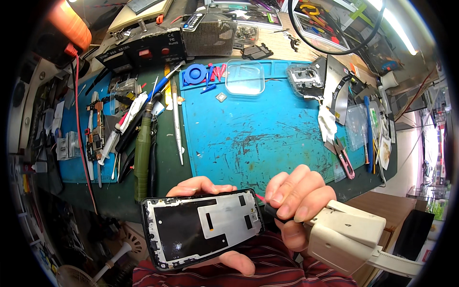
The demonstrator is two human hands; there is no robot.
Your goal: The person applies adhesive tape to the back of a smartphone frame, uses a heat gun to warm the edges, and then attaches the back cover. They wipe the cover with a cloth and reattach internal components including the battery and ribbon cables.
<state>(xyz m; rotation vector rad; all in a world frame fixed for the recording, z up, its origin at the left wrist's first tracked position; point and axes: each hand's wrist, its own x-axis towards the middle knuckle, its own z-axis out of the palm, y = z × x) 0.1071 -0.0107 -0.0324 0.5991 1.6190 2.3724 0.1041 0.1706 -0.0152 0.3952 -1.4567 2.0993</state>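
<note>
My left hand grips a phone's frame from beneath, fingers along its far edge and the thumb at the near edge. The frame's inner side faces up: a silvery metal plate, black film over part of it, and a dark rim with ragged pale residue. At the frame's right end, my right hand pinches a small black-handled tool. A thin red part of that tool points at the frame's corner. Its full shape is hidden by the fingers. A cream plastic box with a pale strap sits at my right wrist.
A scratched blue work mat lies ahead, with a clear plastic box and blue ring-shaped part at its back. Left lie a green pen-shaped tool and a syringe. Pink-handled cutters rest at the right.
</note>
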